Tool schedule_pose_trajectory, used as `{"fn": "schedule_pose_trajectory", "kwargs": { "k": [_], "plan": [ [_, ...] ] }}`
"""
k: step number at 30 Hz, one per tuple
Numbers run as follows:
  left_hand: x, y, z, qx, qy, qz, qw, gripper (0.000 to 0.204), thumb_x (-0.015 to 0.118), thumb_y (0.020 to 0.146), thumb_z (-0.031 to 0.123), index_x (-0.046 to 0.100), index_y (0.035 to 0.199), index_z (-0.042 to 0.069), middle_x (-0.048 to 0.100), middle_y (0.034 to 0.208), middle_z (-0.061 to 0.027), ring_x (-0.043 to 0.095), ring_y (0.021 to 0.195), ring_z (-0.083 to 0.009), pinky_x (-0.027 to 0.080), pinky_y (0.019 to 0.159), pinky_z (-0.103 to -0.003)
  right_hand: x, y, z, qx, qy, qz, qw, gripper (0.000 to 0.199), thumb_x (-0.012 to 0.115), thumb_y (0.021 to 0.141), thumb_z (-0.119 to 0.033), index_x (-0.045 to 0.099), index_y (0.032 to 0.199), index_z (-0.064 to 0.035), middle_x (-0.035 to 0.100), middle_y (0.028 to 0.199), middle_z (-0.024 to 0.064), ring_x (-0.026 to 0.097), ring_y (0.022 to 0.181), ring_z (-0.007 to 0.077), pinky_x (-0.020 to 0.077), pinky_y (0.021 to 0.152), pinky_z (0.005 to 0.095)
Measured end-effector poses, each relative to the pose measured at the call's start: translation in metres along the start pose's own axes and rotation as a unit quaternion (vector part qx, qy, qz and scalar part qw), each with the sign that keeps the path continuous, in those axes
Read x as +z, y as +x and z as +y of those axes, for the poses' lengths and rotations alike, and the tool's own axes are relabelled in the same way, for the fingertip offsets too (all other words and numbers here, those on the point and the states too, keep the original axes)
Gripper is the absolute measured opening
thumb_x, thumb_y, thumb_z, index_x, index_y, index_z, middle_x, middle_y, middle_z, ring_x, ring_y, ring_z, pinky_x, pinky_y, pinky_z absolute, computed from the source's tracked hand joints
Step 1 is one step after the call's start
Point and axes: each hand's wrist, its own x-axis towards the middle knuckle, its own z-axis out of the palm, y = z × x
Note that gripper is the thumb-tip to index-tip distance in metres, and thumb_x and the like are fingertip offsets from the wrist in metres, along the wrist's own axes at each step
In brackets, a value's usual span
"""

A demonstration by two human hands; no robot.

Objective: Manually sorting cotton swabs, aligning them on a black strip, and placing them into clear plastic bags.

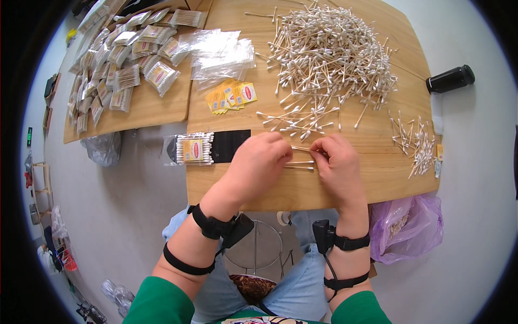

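Swab (300,148) pinched in our right hand (339,164) | left hand (260,162) curled, grip hidden | filled packets (127,77) heaped | loose pile (332,51) remaining

White tips and pale tan sticks are shown in the large swab pile (332,51), beneath which the worktop (394,183) is patterned with light-brown wood grain. To the pile's left, yellow cards (232,96) are printed with red and white patches, and clear bags (221,56) are glossed with white. To its right, a bottle (450,79) is coloured black. On its near side, a plastic bag (407,232) is tinted purple and sleeves (162,302) are coloured green
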Motion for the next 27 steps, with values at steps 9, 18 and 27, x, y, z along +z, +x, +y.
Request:
{"fn": "schedule_pose_trajectory", "kwargs": {
  "k": [9, 18, 27],
  "plan": [
    [-0.007, 0.001, -0.006, -0.051, -0.019, 0.031, 0.998, 0.008, 0.072, 0.085, 0.006, 0.066, 0.089, 0.003, 0.061, 0.082, -0.0109, 0.064, 0.078, -0.0289, 0.051, 0.068, -0.038, 0.005, 0.005, -0.009, 0.046, 0.079, -0.003, 0.996, 0.021, 0.068, 0.081, 0.0, 0.069, 0.101, -0.0059, 0.061, 0.091, 0.0108, 0.063, 0.086, 0.0298, 0.0514, 0.076, 0.0402],
    [-0.004, 0.009, -0.009, -0.034, 0.036, 0.099, 0.994, 0.014, 0.068, 0.087, 0.005, 0.069, 0.101, 0.005, 0.062, 0.092, -0.0109, 0.062, 0.086, -0.031, 0.051, 0.077, -0.04, 0.007, 0.01, -0.002, 0.054, 0.005, 0.061, 0.997, 0.033, 0.067, 0.081, 0.002, 0.07, 0.112, -0.0082, 0.059, 0.103, 0.0128, 0.06, 0.097, 0.0327, 0.0498, 0.083, 0.0411],
    [-0.004, 0.014, -0.015, -0.009, 0.085, 0.098, 0.992, 0.016, 0.072, 0.082, 0.004, 0.068, 0.097, 0.007, 0.06, 0.093, -0.0096, 0.06, 0.09, -0.0306, 0.05, 0.08, -0.041, 0.006, 0.011, 0.003, 0.04, 0.0, 0.023, 0.999, 0.026, 0.068, 0.079, 0.003, 0.067, 0.103, -0.0063, 0.06, 0.1, 0.0115, 0.061, 0.087, 0.0317, 0.0501, 0.076, 0.0409]
  ]
}}
